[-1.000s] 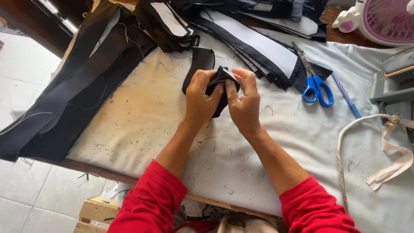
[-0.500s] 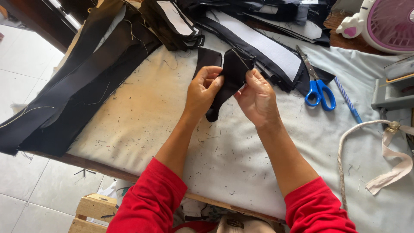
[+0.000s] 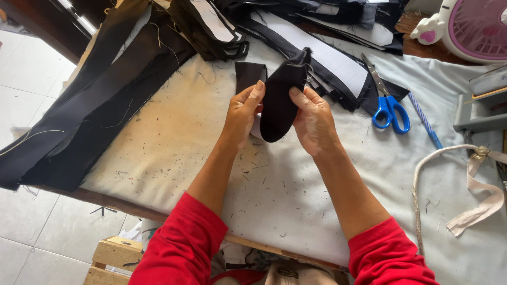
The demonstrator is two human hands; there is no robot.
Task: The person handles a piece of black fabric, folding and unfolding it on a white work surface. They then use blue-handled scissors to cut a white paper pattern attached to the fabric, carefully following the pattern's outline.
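The bench (image 3: 158, 158) fills most of the view, padded with a pale cloth speckled with thread clippings. Along its left edge lie long black fabric panels (image 3: 90, 111), hanging partly over the side. At the far edge are stacked cut pieces (image 3: 211, 26), black with white interfacing showing, and a long white-faced strip (image 3: 322, 47) running toward the right. At the top right corner stands a pink and white fan (image 3: 475, 26); below it sits a grey machine part (image 3: 483, 105), and a cream strap (image 3: 470, 206) loops over the cloth.

Blue-handled scissors (image 3: 388, 105) lie just right of the hands, blades pointing away, with a blue pen (image 3: 425, 124) beside them.

Both arms wear red sleeves. The left hand (image 3: 243, 113) and the right hand (image 3: 314, 121) together grasp 1 small black fabric piece (image 3: 277, 100), lifted off the bench and held upright between them, each hand pinching a side with thumb and fingers. A small flat black piece (image 3: 248, 74) lies on the cloth just behind.

As a judgement: loose threads on the padding could cling to the dark cloth, a slack pinch could let the piece twist out of alignment, and the scissors lie near enough for the right forearm to knock them.
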